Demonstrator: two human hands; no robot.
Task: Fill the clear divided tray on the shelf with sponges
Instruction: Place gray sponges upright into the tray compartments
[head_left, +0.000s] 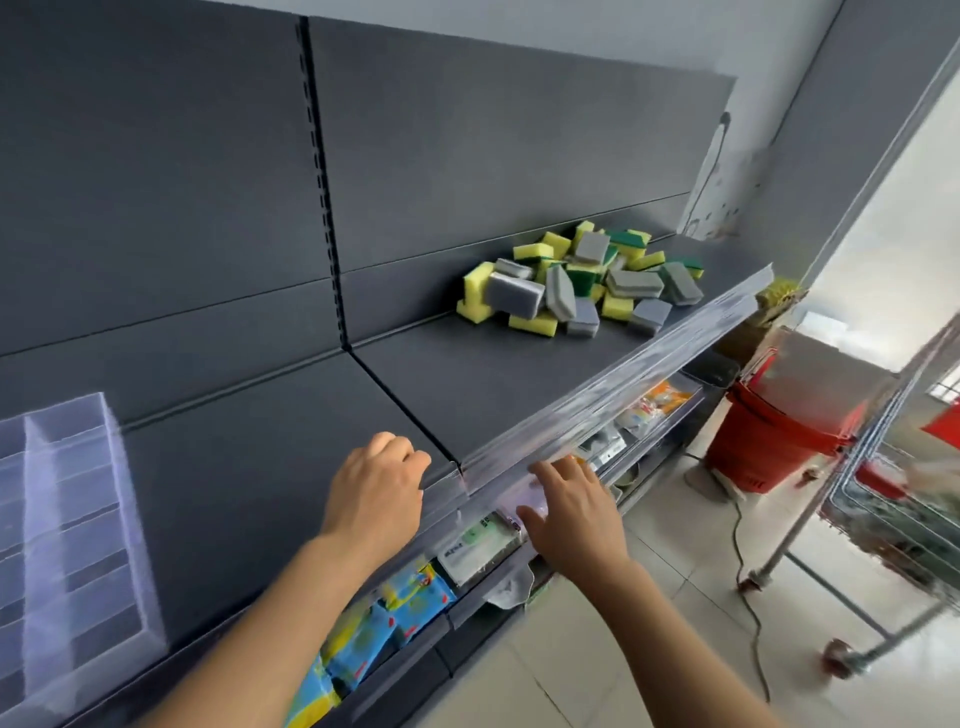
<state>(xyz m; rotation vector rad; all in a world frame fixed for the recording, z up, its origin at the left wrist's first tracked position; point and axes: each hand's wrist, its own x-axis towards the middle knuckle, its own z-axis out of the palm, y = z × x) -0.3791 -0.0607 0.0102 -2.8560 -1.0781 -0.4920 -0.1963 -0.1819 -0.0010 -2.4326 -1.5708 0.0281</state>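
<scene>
The shelf (493, 395) is matt, smooth dark-grey metal with a glossy clear plastic strip (649, 356) along its front edge. On the shelf, the tray (120, 467) is clear shiny plastic; the sponges (571, 283) are yellow foam with coarse green or grey faces. Below it, the floor tiles (597, 649) look glossy.

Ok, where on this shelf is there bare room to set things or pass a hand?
Bare shelf runs from the clear divided tray right to the sponge pile, and in front of the pile up to the front rail. Crowded: the pile itself and the packets below.
</scene>
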